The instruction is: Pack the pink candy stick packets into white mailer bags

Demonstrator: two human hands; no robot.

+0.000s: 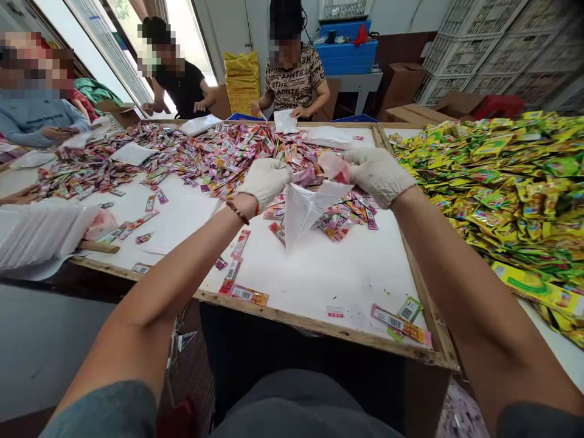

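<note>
White-gloved left hand (269,181) and right hand (378,173) pinch opposite sides of a flimsy translucent plastic bag (302,210); lopsided tugs could rip it.

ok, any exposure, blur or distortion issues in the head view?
Head view: doorway at upper left blown out; the space under the table falls dark; pale sheen on the plastic bag between left hand and right hand; wide-angle stretch, with crates leaning at upper right; detail by the fingertips is soft, cause unclear.
</note>
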